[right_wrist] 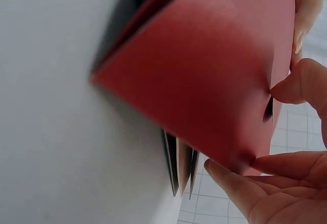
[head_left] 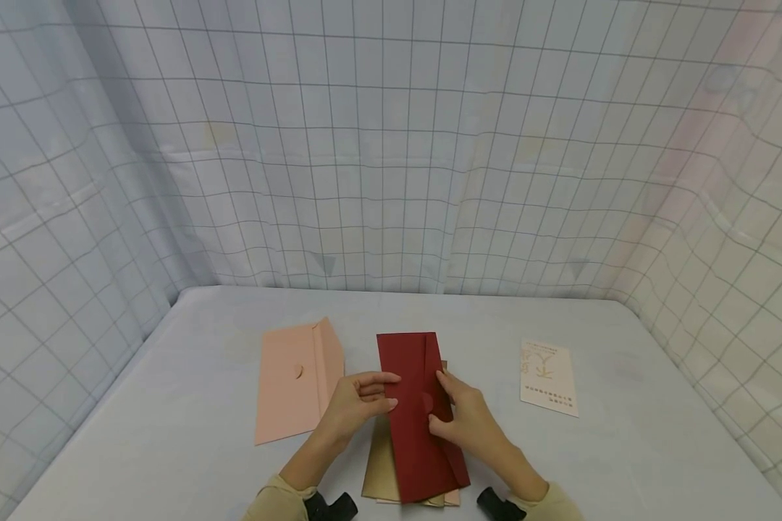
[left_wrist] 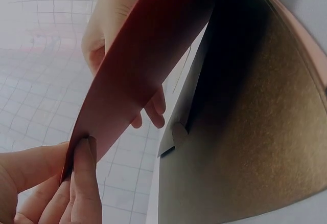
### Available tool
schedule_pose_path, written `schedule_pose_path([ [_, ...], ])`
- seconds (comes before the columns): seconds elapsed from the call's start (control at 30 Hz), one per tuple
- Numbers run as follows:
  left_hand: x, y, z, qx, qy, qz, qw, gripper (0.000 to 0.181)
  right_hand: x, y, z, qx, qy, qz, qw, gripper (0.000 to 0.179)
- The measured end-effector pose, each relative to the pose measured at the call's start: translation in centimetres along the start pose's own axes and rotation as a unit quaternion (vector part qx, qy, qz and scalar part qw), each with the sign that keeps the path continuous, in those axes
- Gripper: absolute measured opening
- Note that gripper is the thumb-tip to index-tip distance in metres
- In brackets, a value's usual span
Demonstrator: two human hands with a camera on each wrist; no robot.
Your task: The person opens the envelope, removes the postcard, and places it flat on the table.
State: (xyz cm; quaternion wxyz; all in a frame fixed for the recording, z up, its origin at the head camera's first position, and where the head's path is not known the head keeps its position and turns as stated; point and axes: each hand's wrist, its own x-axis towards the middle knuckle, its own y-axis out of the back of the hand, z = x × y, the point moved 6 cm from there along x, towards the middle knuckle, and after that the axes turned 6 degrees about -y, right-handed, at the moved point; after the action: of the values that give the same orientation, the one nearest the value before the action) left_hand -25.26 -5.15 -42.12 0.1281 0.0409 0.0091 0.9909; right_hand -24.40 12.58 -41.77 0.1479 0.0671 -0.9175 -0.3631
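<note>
A long red envelope is held tilted above a small stack, its flap running down the right side. My left hand pinches its left edge; in the left wrist view the thumb lies on one face and the fingers on the other. On the right, my right hand grips the flap side, with the thumb at the flap's edge beside a dark slit and the fingers along the outer edge. Below lies a gold envelope, with pinkish paper sticking out under it. The red envelope hides most of the stack.
To the left, a pink envelope lies on the white table, its flap opened out to the right. A pale card with gold print lies to the right. Checked curtains enclose the table at the back and sides.
</note>
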Motion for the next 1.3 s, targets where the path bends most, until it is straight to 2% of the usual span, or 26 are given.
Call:
schedule_pose_path([
  [0.3, 0.1, 0.1, 0.0, -0.006, 0.002, -0.013, 0.9999, 0.038, 0.0, 0.5, -0.5, -0.025, 0.002, 0.000, 0.9997, 0.066],
  [0.53, 0.2, 0.2, 0.0, -0.006, 0.011, -0.016, 0.9998, 0.039, -0.2, 1.3, -0.9, -0.022, 0.036, -0.019, 0.9989, 0.069],
  [0.73, 0.3, 0.7, -0.2, -0.016, 0.012, -0.020, 0.9996, 0.041, -0.4, 1.7, -1.1, 0.025, 0.054, -0.050, 0.9970, 0.067],
  [0.8, 0.4, 1.0, -0.3, -0.021, 0.010, -0.017, 0.9996, 0.042, -0.4, 2.1, -1.1, 0.047, 0.059, -0.042, 0.9962, 0.066],
  [0.93, 0.5, 1.5, -0.3, -0.034, 0.007, -0.022, 0.9992, 0.044, -0.2, 3.1, -1.1, 0.058, 0.080, -0.007, 0.9951, 0.064],
  [1.1, 0.5, 1.7, -0.2, -0.047, 0.008, -0.030, 0.9984, 0.046, -0.2, 3.9, -1.2, 0.050, 0.096, 0.004, 0.9941, 0.064],
  [1.3, 0.5, 1.8, 0.0, -0.061, 0.002, -0.035, 0.9975, 0.047, -0.1, 4.5, -1.7, 0.015, 0.133, 0.027, 0.9906, 0.066],
])
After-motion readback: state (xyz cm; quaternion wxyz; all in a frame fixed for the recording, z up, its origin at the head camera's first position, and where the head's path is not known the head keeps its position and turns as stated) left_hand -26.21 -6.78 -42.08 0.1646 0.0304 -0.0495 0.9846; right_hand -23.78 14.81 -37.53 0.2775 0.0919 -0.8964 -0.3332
